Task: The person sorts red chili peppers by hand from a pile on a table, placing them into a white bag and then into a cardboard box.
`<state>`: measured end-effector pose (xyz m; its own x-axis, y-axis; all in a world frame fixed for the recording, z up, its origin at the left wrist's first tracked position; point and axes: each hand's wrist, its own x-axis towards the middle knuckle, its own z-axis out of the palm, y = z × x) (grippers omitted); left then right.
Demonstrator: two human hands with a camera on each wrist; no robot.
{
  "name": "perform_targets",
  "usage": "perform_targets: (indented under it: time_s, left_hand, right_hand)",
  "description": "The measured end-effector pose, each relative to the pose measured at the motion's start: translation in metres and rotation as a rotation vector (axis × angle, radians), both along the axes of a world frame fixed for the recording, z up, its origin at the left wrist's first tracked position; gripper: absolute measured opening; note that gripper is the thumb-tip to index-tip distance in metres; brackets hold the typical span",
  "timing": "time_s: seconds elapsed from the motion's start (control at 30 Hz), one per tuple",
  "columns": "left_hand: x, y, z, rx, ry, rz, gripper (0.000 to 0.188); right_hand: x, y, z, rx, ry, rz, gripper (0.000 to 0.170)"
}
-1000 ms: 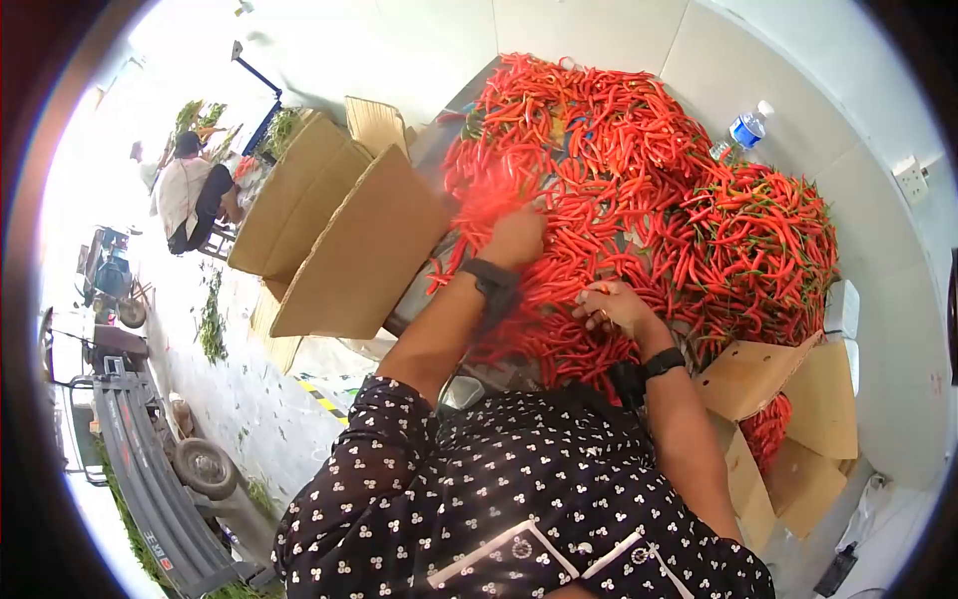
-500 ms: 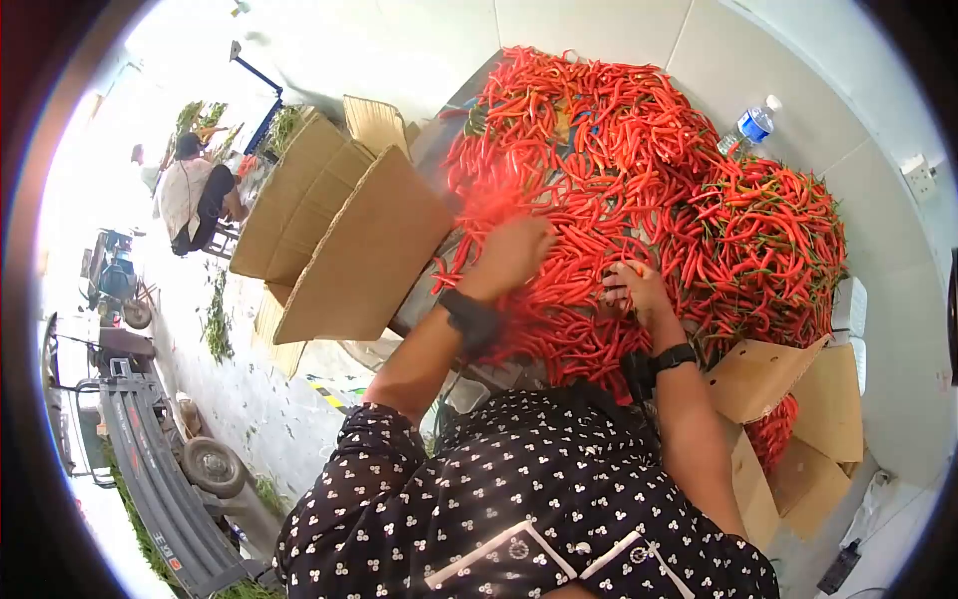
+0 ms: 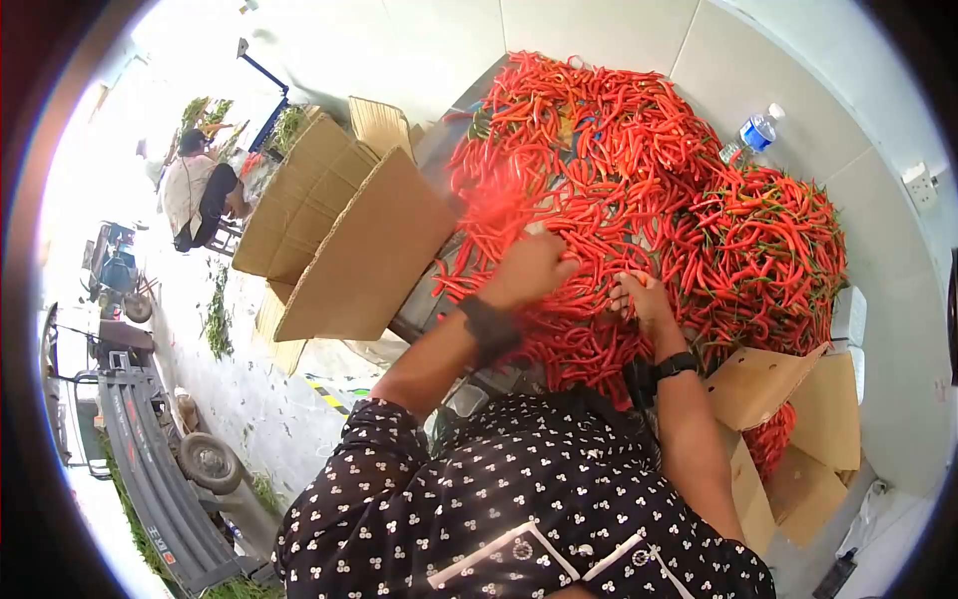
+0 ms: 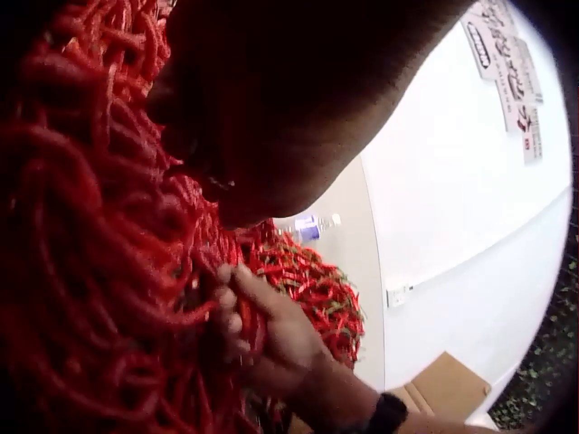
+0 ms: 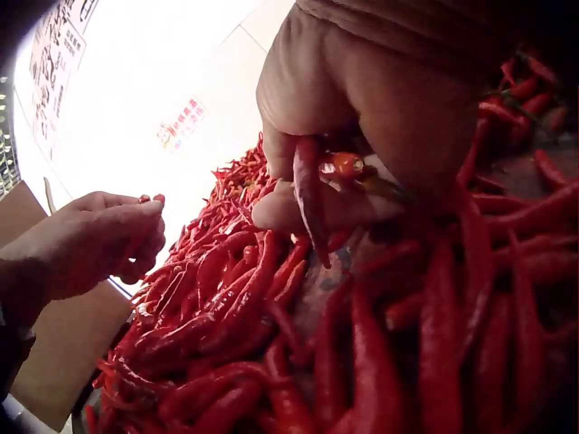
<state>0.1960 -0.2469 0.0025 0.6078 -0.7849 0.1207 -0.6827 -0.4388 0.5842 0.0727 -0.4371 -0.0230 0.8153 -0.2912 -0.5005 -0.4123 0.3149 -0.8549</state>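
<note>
My left hand (image 3: 534,268) is over the near left part of a wide heap of red chili peppers (image 3: 609,200). Its fingers are bent, and in the right wrist view a bit of red chili (image 5: 159,198) shows at its fingertips. To the right and slightly nearer my body, my right hand (image 3: 644,302) is low over the same heap. Seen from the right wrist, its curled fingers hold a few red chilis (image 5: 310,194) against the palm, one with a pale cut-looking end. The left wrist view has my left hand (image 4: 271,117) dark and close.
An open cardboard box (image 3: 369,250) stands left of the heap. Another box (image 3: 818,399) with chilis inside is at the near right. Chilis with green stems (image 3: 768,250) are piled at right, below a water bottle (image 3: 755,133). Another person (image 3: 205,190) sits far left.
My left hand has shifted right and toward my body, nearer the right hand. The right hand has moved a little to the right over the heap.
</note>
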Motion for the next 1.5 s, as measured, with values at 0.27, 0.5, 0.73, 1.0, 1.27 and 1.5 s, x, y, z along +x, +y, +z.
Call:
perform_targets:
  time_s: [0.27,0.5,0.73,1.0,1.27,1.5]
  left_hand:
    - [0.096,0.038,-0.023,0.287,-0.464,0.281,0.018]
    - [0.117,0.037,-0.046,-0.043,-0.387,0.436,0.011]
    - [0.089,0.028,-0.011,0.267,-0.179,0.373,0.013]
    - [0.028,0.055,0.095,-0.329,-0.393,0.341,0.009]
    - [0.023,0.108,0.194,-0.249,-1.201,0.856,0.014]
    - [0.032,0.044,0.137,-0.426,-0.485,0.362,0.012]
  right_hand:
    - [0.001,-0.003,-0.001,0.002,-0.004,0.046,0.024]
    - [0.001,-0.004,0.006,-0.018,0.033,0.07,0.025]
    - [0.002,-0.004,0.001,-0.022,0.014,0.066,0.025]
    - [0.0,-0.003,0.0,-0.019,0.017,0.043,0.026]
    - [0.002,-0.004,0.0,-0.046,0.024,0.077,0.027]
    - [0.002,-0.005,0.005,-0.036,0.007,0.089,0.026]
